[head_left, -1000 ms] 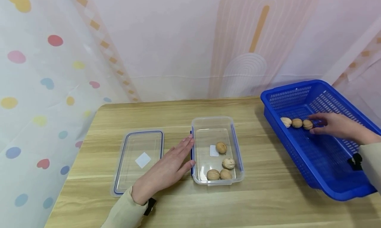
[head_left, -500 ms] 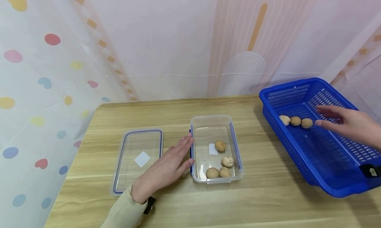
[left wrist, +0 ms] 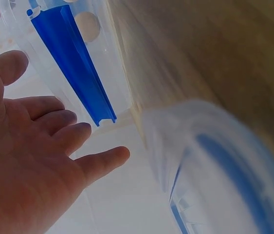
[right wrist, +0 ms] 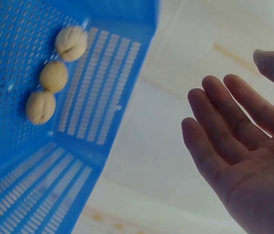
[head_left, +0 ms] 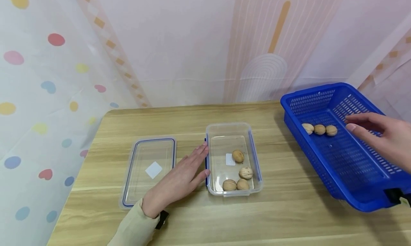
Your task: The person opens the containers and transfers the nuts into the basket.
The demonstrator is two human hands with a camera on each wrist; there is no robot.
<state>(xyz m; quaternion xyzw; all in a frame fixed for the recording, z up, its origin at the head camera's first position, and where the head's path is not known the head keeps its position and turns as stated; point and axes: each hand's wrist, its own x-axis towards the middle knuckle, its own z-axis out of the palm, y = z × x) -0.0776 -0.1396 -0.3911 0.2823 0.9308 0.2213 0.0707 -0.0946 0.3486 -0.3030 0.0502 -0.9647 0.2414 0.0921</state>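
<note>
Head view was pretty bright, soft shadow by the blue basket (head_left: 340, 160). Left wrist cam badly blurred the lid (left wrist: 236, 170); right wrist's right hand (right wrist: 246, 151) looked kinda dim.

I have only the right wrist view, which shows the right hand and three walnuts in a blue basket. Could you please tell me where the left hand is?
Observer: In the head view, the left hand is at the left side of a clear container; whether it touches, I cannot tell.
Operator: Thank you. Does this container hold something?
Observer: Yes, four walnuts lie inside.
Operator: I understand. And is it covered at this moment?
Observer: No, it is open at the top; a clear lid lies apart from it on the table.
</note>
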